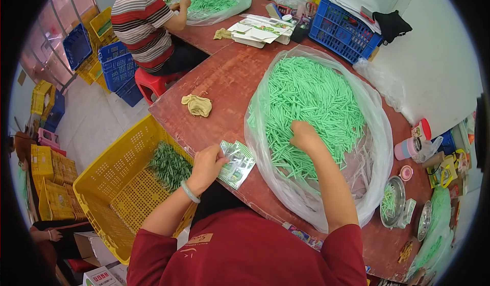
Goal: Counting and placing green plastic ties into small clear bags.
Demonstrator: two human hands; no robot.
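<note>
My left hand point(208, 166), with a pale bangle at the wrist, pinches the left side of a clear printed plastic packet point(240, 167) at the table's near edge. My right hand point(304, 136) reaches into a large clear plastic bag point(261, 159), its curled fingers among a heap of thin green sticks point(312, 94); whether it grips any is hidden. A yellow perforated plastic crate point(111, 152) stands below the table's left edge, with a pile of dark green striped pieces point(170, 166) inside. A crumpled yellowish cloth point(197, 105) lies on the red table point(226, 75).
Flattened printed cartons point(262, 29) and a blue plastic basket point(342, 29) stand at the back. A co-worker point(143, 25) sits far left by another bag of green sticks point(212, 4). Right of my bag are a metal bowl point(398, 198) and a pink tumbler point(406, 148).
</note>
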